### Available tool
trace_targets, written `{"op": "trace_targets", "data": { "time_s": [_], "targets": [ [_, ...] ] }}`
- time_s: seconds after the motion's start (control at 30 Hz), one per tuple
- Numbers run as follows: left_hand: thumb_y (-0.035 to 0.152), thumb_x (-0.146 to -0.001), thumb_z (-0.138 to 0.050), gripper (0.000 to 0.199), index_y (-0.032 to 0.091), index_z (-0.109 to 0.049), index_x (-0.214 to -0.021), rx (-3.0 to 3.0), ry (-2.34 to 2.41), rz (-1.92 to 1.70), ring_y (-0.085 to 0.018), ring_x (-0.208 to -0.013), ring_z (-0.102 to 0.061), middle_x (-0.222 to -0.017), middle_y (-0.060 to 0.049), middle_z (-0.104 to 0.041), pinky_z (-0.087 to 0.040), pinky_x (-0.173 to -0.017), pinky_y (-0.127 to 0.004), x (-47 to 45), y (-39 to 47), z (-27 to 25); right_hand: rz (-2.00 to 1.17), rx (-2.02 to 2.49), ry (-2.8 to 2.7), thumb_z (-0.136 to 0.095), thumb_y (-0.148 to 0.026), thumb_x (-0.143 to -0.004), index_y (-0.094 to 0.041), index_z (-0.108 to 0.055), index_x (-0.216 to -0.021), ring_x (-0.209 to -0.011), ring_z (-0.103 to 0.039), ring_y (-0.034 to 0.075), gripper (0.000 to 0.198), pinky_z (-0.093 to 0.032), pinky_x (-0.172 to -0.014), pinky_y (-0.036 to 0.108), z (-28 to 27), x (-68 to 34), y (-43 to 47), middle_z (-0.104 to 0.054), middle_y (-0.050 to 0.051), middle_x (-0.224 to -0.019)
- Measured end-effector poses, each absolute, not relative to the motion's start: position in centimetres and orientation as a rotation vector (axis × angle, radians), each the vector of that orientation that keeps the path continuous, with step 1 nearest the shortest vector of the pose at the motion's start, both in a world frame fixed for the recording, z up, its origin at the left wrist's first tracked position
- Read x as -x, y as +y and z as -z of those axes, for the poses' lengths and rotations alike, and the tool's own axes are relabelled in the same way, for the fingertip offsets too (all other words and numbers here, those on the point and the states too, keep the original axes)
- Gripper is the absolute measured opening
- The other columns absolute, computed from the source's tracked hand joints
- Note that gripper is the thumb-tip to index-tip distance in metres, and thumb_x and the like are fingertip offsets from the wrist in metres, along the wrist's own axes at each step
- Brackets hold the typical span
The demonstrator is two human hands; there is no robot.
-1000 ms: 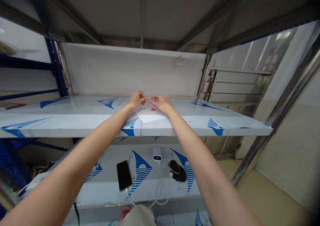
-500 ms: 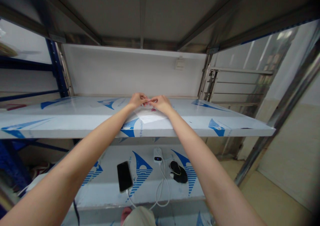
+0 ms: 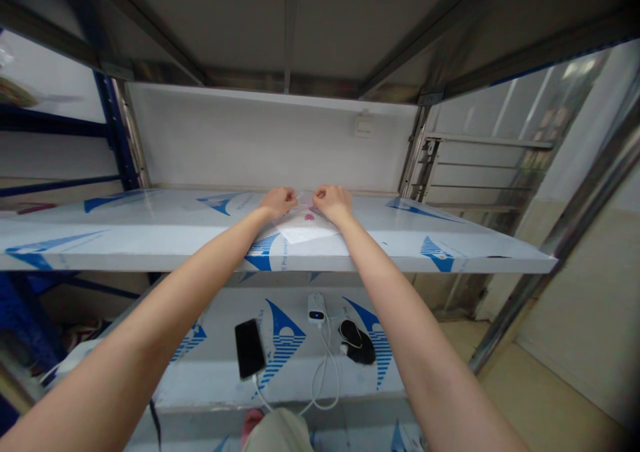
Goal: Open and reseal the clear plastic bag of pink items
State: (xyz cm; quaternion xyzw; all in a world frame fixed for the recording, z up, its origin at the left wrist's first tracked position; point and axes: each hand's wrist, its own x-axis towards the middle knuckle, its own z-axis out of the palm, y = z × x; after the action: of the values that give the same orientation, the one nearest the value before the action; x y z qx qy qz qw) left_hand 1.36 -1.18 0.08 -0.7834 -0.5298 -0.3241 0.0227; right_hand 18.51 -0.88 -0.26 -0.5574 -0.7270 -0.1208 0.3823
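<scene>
My left hand [image 3: 279,202] and my right hand [image 3: 334,202] are over the far half of the film-covered shelf [image 3: 165,235], a small gap apart. Both have their fingers pinched together; what they grip is too small and blurred to name. A bit of thin, clear material [image 3: 304,200] shows between the fingertips. Below them a white sheet [image 3: 303,232], paper or plastic, lies flat towards the front edge. Small red pieces or marks [image 3: 309,217] show on it near my right hand.
On the lower shelf lie a black phone [image 3: 250,349], a white charging device [image 3: 316,309] with a looping white cable [image 3: 338,389], and a dark object [image 3: 359,345]. A metal shelf [image 3: 240,25] hangs overhead. Metal posts [image 3: 520,305] stand at the sides; a wall [image 3: 260,139] closes the back.
My hands were together at the fingertips and have moved apart, the right one to the right. Clear material now shows between them. The white sheet stays in place.
</scene>
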Motion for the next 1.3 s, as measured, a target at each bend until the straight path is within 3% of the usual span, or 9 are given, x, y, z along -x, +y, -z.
{"op": "trace_targets", "data": {
  "time_s": [0.13, 0.23, 0.37, 0.47, 0.63, 0.83, 1.03, 1.2, 1.3],
  "targets": [
    [0.030, -0.082, -0.050, 0.014, 0.020, -0.059, -0.080, 2.222, -1.583, 0.978, -0.019, -0.072, -0.057, -0.076, -0.005, -0.063, -0.037, -0.064, -0.029, -1.6, -1.7, -0.2, 0.312, 1.428, -1.820, -0.056, -0.028, -0.082, -0.023, -0.074, -0.089, -0.083, -0.066, 0.022, 0.020, -0.046, -0.073, 0.030, 0.3, -18.6, -0.9, -0.072, 0.007, -0.088],
    [0.031, -0.083, -0.049, 0.025, 0.019, -0.057, -0.103, 2.172, -1.421, 0.969, -0.023, -0.090, -0.058, -0.094, -0.008, -0.064, -0.041, -0.077, -0.032, -1.8, -2.0, -0.1, 0.303, 1.404, -1.841, -0.055, -0.028, -0.084, -0.023, -0.073, -0.089, -0.083, -0.066, 0.021, 0.020, -0.045, -0.073, 0.028, 0.4, -18.6, -1.0, -0.072, 0.006, -0.089],
    [0.035, -0.079, -0.057, 0.053, 0.016, -0.046, -0.127, 2.170, -1.139, 0.872, -0.031, -0.124, -0.042, -0.136, -0.016, -0.046, -0.032, -0.102, -0.044, -2.0, -2.0, 0.2, 0.291, 1.365, -1.871, -0.054, -0.028, -0.085, -0.022, -0.073, -0.089, -0.082, -0.065, 0.020, 0.020, -0.045, -0.071, 0.027, 0.5, -18.7, -0.8, -0.072, 0.007, -0.089],
    [0.036, -0.077, -0.062, 0.067, 0.016, -0.038, -0.136, 2.212, -1.074, 0.803, -0.032, -0.133, -0.033, -0.146, -0.017, -0.036, -0.022, -0.110, -0.047, -1.8, -1.6, 0.5, 0.258, 1.310, -1.905, -0.054, -0.027, -0.085, -0.022, -0.073, -0.088, -0.082, -0.065, 0.020, 0.020, -0.044, -0.071, 0.026, 0.6, -18.7, -0.5, -0.072, 0.006, -0.089],
    [0.034, -0.081, -0.059, 0.065, 0.016, -0.036, -0.139, 2.241, -0.999, 0.773, -0.029, -0.138, -0.029, -0.149, -0.016, -0.036, -0.011, -0.115, -0.048, -1.4, -1.1, 0.5, 0.199, 1.254, -1.954, -0.053, -0.025, -0.085, -0.021, -0.073, -0.088, -0.082, -0.065, 0.018, 0.020, -0.043, -0.071, 0.025, 0.7, -18.7, -0.1, -0.072, 0.004, -0.085],
    [0.039, -0.081, -0.062, 0.067, 0.015, -0.037, -0.139, 2.283, -0.997, 0.753, -0.028, -0.137, -0.033, -0.142, -0.016, -0.046, -0.008, -0.115, -0.047, -1.5, -0.9, 0.4, 0.143, 1.220, -1.946, -0.054, -0.025, -0.083, -0.020, -0.073, -0.088, -0.078, -0.064, 0.017, 0.020, -0.042, -0.070, 0.024, 0.8, -18.7, 0.1, -0.072, 0.004, -0.084],
    [0.037, -0.080, -0.063, 0.063, 0.016, -0.041, -0.135, 2.285, -0.994, 0.793, -0.028, -0.131, -0.041, -0.136, -0.016, -0.051, -0.014, -0.113, -0.046, -1.6, -1.0, 0.2, 0.122, 1.229, -1.928, -0.055, -0.027, -0.083, -0.022, -0.072, -0.087, -0.079, -0.064, 0.018, 0.018, -0.042, -0.069, 0.024, 0.7, -18.6, -0.1, -0.072, 0.003, -0.085],
    [0.037, -0.078, -0.065, 0.064, 0.018, -0.040, -0.135, 2.342, -1.036, 0.821, -0.028, -0.128, -0.042, -0.137, -0.014, -0.049, -0.030, -0.105, -0.042, -1.9, -1.3, 0.1, 0.105, 1.253, -1.883, -0.059, -0.040, -0.083, -0.024, -0.071, -0.090, -0.083, -0.065, 0.020, 0.021, -0.043, -0.070, 0.027, 0.6, -18.7, -0.3, -0.072, 0.003, -0.086],
    [0.037, -0.078, -0.065, 0.063, 0.017, -0.042, -0.133, 2.359, -1.045, 0.851, -0.029, -0.126, -0.043, -0.135, -0.015, -0.050, -0.032, -0.102, -0.042, -2.0, -1.6, 0.0, 0.062, 1.262, -1.884, -0.061, -0.045, -0.082, -0.025, -0.070, -0.095, -0.084, -0.065, 0.020, 0.025, -0.044, -0.070, 0.027, 0.5, -18.7, -0.4, -0.072, 0.003, -0.087]
  ]
}}
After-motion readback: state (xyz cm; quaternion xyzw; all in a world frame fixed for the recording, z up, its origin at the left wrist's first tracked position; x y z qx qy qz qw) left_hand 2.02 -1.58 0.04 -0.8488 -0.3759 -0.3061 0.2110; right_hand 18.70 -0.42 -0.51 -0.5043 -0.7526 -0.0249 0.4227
